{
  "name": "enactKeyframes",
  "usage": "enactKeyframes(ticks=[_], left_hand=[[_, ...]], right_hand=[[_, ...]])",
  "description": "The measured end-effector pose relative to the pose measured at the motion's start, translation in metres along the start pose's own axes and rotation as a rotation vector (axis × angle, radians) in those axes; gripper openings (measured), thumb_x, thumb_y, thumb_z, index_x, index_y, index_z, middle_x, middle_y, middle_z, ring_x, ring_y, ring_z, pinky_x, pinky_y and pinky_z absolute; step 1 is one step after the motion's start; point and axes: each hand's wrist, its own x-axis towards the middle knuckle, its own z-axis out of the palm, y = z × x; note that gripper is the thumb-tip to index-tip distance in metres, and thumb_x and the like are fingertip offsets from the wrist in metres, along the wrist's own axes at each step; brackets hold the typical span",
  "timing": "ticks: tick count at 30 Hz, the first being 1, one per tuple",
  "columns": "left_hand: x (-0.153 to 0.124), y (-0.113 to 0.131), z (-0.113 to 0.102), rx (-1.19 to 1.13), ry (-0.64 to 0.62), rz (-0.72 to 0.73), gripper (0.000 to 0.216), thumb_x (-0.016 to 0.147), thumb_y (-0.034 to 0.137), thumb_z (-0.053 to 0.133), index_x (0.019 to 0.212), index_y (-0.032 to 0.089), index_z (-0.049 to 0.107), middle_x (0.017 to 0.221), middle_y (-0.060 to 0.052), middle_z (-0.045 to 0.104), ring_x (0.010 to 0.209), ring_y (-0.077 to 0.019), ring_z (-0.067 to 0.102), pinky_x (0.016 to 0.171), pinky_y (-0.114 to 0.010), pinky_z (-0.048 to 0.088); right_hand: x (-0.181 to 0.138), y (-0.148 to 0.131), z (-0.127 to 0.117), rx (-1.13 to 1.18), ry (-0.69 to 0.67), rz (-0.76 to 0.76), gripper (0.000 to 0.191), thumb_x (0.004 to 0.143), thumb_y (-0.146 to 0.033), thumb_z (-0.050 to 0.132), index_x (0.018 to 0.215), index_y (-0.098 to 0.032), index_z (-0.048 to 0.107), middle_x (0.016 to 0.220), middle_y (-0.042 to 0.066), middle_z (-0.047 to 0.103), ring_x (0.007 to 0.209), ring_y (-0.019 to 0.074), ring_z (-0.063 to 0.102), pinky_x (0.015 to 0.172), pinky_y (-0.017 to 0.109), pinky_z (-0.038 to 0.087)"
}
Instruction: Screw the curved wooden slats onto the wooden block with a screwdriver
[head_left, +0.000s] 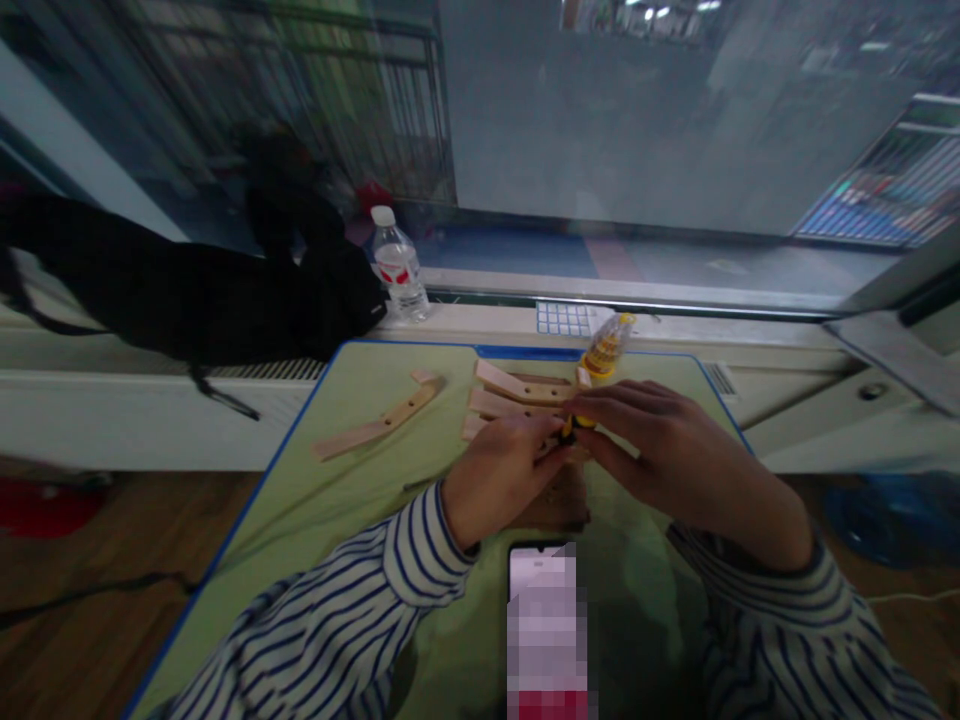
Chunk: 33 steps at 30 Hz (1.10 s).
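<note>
Both my hands meet over the middle of the table. My left hand (501, 468) is closed in a pinch at a small yellow-and-black object (568, 430), whose kind I cannot make out. From the other side, the fingers of my right hand (664, 435) close on the same object and hide part of it. Under and beside the fingers lie pale wooden pieces (517, 385) with drilled holes, side by side. A brown board (555, 505) shows below the hands. One separate bent wooden piece with holes (397, 412) lies to the left.
A yellow-capped bottle (606, 346) stands tilted-looking at the table's far edge. A phone (544, 620) lies in front of me on the green table (300, 560). Beyond are a water bottle (400, 268) and a black bag (202, 300) on the sill, before a window.
</note>
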Motion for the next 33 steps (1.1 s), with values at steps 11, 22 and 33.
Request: enactKeyframes(ticks=[11, 22, 33], left_hand=[[-0.001, -0.001, 0.002, 0.016, 0.025, 0.009, 0.015, 0.088, 0.026, 0.057, 0.098, 0.020, 0.066, 0.089, -0.002, 0.071, 0.078, -0.0177, 0.065, 0.070, -0.029, 0.046], [0.000, -0.005, 0.004, -0.010, -0.060, 0.069, 0.020, 0.093, 0.021, 0.047, 0.105, 0.019, 0.063, 0.098, -0.004, 0.069, 0.084, -0.0177, 0.063, 0.072, -0.030, 0.048], [0.001, -0.007, -0.033, 0.062, -0.054, 0.173, 0.030, 0.089, 0.022, 0.054, 0.119, 0.023, 0.058, 0.118, -0.002, 0.065, 0.108, -0.0171, 0.060, 0.095, -0.032, 0.044]], right_hand=[[-0.001, -0.001, -0.001, 0.004, -0.003, 0.015, 0.024, 0.092, -0.025, 0.053, 0.112, -0.016, 0.063, 0.109, 0.009, 0.070, 0.100, 0.0232, 0.065, 0.089, 0.039, 0.050], [0.001, 0.001, -0.001, -0.019, -0.041, 0.119, 0.017, 0.090, -0.032, 0.056, 0.095, -0.017, 0.063, 0.093, 0.008, 0.070, 0.091, 0.0241, 0.065, 0.081, 0.038, 0.049], [0.002, 0.002, 0.003, -0.013, -0.015, 0.091, 0.019, 0.091, -0.032, 0.054, 0.099, -0.016, 0.062, 0.098, 0.010, 0.070, 0.091, 0.0243, 0.065, 0.080, 0.040, 0.050]])
